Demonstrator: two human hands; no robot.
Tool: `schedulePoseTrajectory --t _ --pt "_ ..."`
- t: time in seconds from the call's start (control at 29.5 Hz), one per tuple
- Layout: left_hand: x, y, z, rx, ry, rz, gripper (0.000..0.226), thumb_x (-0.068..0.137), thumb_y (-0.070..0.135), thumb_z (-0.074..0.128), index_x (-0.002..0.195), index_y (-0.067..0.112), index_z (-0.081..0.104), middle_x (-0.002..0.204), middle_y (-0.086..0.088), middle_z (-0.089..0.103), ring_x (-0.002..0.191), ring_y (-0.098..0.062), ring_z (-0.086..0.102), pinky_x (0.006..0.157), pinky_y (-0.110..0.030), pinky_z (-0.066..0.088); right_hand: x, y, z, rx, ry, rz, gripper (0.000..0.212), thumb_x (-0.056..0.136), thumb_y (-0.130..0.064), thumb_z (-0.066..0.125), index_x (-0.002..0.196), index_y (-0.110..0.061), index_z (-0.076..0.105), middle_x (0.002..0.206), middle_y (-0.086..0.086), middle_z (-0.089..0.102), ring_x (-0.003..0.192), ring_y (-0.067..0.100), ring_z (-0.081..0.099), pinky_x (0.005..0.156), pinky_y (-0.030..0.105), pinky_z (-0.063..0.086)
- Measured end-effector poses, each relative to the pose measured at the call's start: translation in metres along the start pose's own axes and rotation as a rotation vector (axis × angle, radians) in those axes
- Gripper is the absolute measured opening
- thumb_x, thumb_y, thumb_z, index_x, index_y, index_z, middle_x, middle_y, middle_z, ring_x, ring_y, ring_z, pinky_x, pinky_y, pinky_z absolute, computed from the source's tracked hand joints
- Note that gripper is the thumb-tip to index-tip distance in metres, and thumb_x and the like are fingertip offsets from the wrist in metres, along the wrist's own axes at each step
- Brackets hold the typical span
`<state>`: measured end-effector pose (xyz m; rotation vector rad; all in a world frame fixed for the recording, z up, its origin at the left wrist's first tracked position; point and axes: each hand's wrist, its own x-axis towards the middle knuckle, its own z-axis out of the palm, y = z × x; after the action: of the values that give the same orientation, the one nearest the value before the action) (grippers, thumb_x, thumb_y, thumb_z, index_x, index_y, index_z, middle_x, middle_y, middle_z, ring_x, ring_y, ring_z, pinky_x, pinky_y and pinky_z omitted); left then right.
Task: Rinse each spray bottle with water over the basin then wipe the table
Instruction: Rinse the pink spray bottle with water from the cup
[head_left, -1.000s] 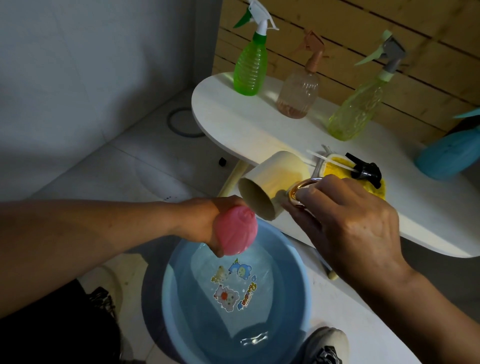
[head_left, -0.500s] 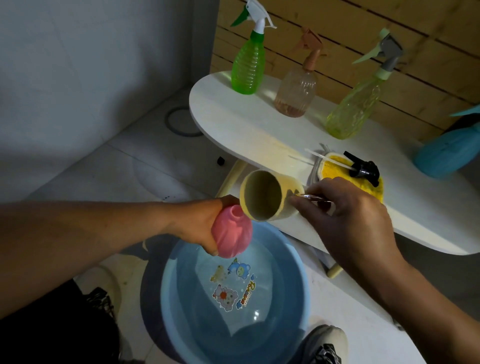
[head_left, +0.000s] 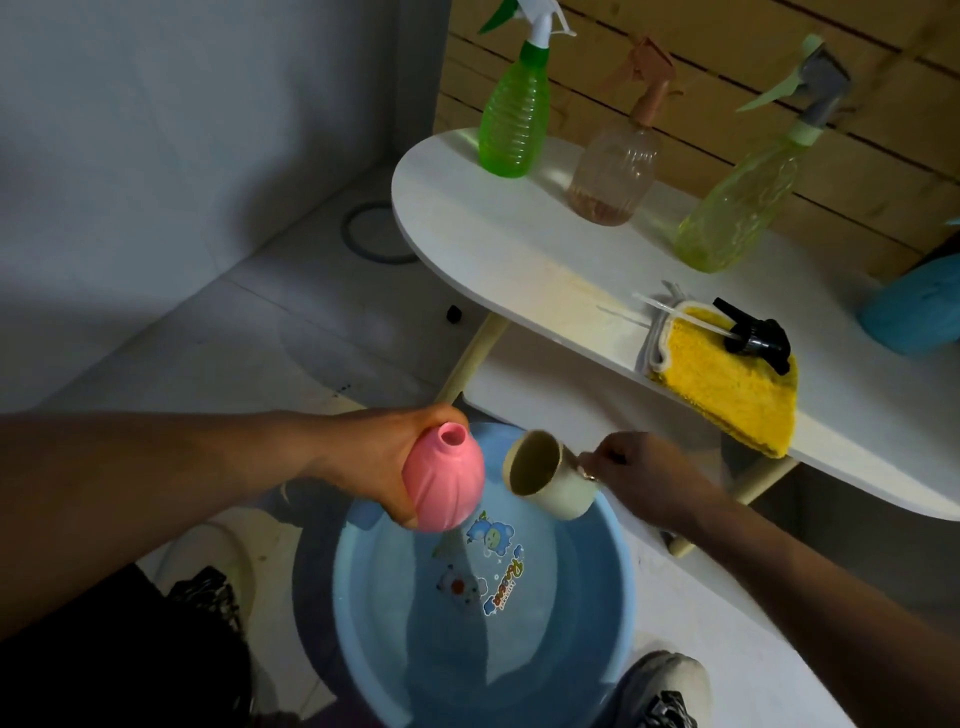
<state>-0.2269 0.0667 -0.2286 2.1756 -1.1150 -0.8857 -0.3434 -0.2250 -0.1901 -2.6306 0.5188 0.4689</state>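
Over the blue basin (head_left: 358, 613), left hand (head_left: 374, 462) fingers wrap a pink bottle (head_left: 444, 480), mouth up (likely for filling). Right hand (head_left: 644, 478) fingers pinch a tilted cup (head_left: 545, 475) handle beside it, to pour.

A dim room corner. A plain grey wall (head_left: 156, 156) fills the far left. Horizontal wooden slats (head_left: 727, 41) panel the far right. Pale floor tiles (head_left: 208, 353) spread below, with a dark ring (head_left: 374, 234) lying on them near the corner and a small black object (head_left: 454, 313) just beside a cream furniture leg (head_left: 475, 358).
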Motion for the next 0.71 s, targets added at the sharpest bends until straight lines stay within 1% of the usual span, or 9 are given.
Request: schedulePoseTrajectory --t 0.07,0.14,0.2,0.31,0.37,0.41,0.51,0.58,0.71 --pt "0.003 0.002 -0.002 0.0 0.003 0.01 0.098 0.062 0.029 0.095 0.136 0.048 0.034 0.127 0.023 0.048 0.11 -0.006 0.055 0.079 -0.022 0.053 0.018 0.014 0.027 -0.056 -0.096 0.025 0.036 0.101 -0.043 0.054 0.088 -0.013 0.069 0.085 0.004 0.065 0.085 0.024 0.064 0.071 0.033 0.045" --pt "0.005 0.006 -0.003 -0.025 0.014 0.022 0.102 0.064 0.028 0.095 0.141 0.05 0.032 0.129 0.026 0.046 0.112 -0.003 0.053 0.081 -0.018 0.052 0.028 0.03 0.059 -0.143 -0.128 0.02 0.03 0.103 -0.039 0.05 0.089 -0.018 0.066 0.088 0.005 0.064 0.094 0.029 0.067 0.071 0.031 0.042" --pt "0.008 0.007 -0.001 -0.067 0.02 0.037 0.099 0.065 0.026 0.095 0.139 0.049 0.034 0.129 0.029 0.046 0.115 -0.001 0.053 0.082 -0.016 0.051 0.033 0.04 0.086 -0.235 -0.112 -0.017 0.03 0.104 -0.041 0.048 0.1 -0.019 0.069 0.098 0.005 0.068 0.099 0.028 0.067 0.071 0.029 0.039" --pt "0.009 0.006 0.001 -0.117 0.041 0.018 0.096 0.064 0.025 0.096 0.135 0.048 0.037 0.127 0.031 0.047 0.116 0.008 0.051 0.076 -0.01 0.049 0.037 0.044 0.112 -0.328 -0.104 -0.051 0.034 0.105 -0.044 0.045 0.117 -0.023 0.068 0.118 0.002 0.069 0.109 0.023 0.065 0.076 0.027 0.04" --pt "0.008 0.005 0.003 -0.144 0.05 0.007 0.095 0.064 0.023 0.096 0.136 0.047 0.038 0.124 0.033 0.047 0.115 0.015 0.047 0.075 -0.006 0.048 0.041 0.047 0.126 -0.42 -0.109 -0.079 0.035 0.106 -0.045 0.042 0.126 -0.026 0.064 0.127 0.001 0.065 0.117 0.023 0.063 0.085 0.029 0.046" --pt "0.008 0.004 0.004 -0.148 0.052 -0.003 0.095 0.065 0.022 0.096 0.136 0.046 0.039 0.123 0.034 0.047 0.113 0.015 0.048 0.073 -0.005 0.048 0.043 0.051 0.131 -0.473 -0.118 -0.102 0.036 0.106 -0.045 0.04 0.13 -0.027 0.062 0.131 0.001 0.063 0.119 0.023 0.062 0.09 0.03 0.047" --pt "0.008 0.004 0.007 -0.159 0.033 -0.041 0.095 0.066 0.021 0.096 0.137 0.046 0.038 0.122 0.032 0.046 0.108 0.007 0.053 0.064 -0.007 0.05 0.044 0.062 0.146 -0.606 -0.189 -0.141 0.037 0.108 -0.042 0.037 0.134 -0.025 0.056 0.136 0.004 0.06 0.124 0.028 0.06 0.096 0.034 0.047" --pt "0.006 0.001 0.009 -0.148 0.045 -0.05 0.096 0.062 0.025 0.097 0.134 0.05 0.039 0.123 0.031 0.048 0.11 0.002 0.055 0.063 -0.01 0.051 0.043 0.065 0.154 -0.64 -0.243 -0.15 0.037 0.109 -0.039 0.036 0.136 -0.023 0.055 0.138 0.005 0.058 0.125 0.029 0.06 0.098 0.036 0.047" --pt "0.002 -0.003 0.008 -0.095 0.042 -0.08 0.097 0.058 0.034 0.098 0.13 0.058 0.038 0.127 0.033 0.048 0.116 -0.003 0.054 0.083 -0.03 0.059 0.043 0.058 0.165 -0.55 -0.246 -0.144 0.036 0.108 -0.038 0.038 0.135 -0.022 0.057 0.136 0.006 0.059 0.124 0.029 0.06 0.098 0.035 0.047"
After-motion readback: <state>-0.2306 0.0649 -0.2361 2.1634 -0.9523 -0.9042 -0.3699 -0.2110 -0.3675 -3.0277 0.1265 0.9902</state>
